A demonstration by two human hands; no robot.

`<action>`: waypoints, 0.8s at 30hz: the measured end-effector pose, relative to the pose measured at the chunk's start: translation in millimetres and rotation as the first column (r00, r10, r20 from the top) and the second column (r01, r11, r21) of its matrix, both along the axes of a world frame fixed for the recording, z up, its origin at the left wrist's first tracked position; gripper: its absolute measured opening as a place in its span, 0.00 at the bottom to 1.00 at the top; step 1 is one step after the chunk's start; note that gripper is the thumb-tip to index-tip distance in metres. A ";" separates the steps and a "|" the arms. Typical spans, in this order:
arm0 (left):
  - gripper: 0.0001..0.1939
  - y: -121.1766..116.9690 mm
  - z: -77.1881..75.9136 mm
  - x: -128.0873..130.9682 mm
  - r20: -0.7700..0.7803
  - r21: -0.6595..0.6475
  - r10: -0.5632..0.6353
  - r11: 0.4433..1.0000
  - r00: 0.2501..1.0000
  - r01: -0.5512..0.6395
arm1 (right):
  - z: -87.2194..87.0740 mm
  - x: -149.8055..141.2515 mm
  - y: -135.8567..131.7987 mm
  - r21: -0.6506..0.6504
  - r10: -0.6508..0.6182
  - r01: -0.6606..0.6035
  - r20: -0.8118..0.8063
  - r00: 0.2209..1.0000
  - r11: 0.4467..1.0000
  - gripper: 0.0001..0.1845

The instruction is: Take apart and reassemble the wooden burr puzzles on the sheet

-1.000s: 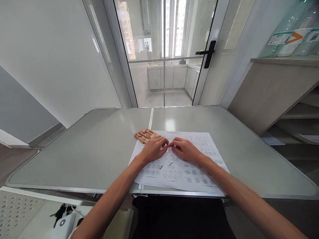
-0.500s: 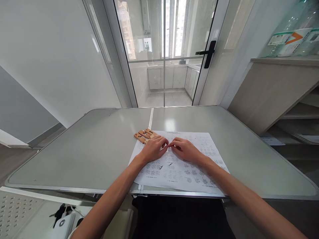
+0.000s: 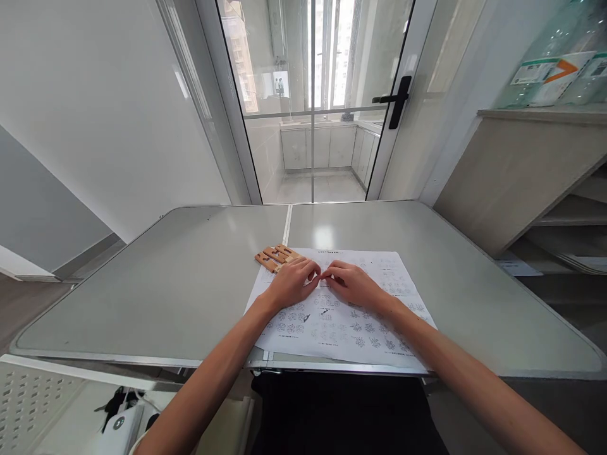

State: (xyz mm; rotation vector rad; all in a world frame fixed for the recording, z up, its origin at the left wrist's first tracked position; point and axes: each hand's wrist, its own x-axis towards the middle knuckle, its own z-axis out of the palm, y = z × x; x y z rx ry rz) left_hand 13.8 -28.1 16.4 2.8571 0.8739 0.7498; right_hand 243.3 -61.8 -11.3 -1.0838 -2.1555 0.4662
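Both hands rest over a white sheet printed with rows of small line drawings. My left hand has its thumb and fingertips pinched together near the middle of the sheet. Facing it, my right hand pinches too, its fingertips meeting those of the left. Whatever sits between the fingertips is too small to make out. Beyond my left hand, at the sheet's upper left corner, lie several flat wooden pieces with dark marks. Two tiny dark bits show on the paper, below the hands.
The sheet lies on a grey-green folding table with a metal edge. Behind it stands a glass door with a black handle. Plastic bottles stand on a shelf at the right. A white device sits at lower left.
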 end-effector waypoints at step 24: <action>0.04 0.5 -0.4 -0.1 0.006 0.005 0.000 1.000 1.000 0.000 | -3.8 0.7 1.1 0.002 0.001 -0.001 -0.003 1.000 1.000 0.15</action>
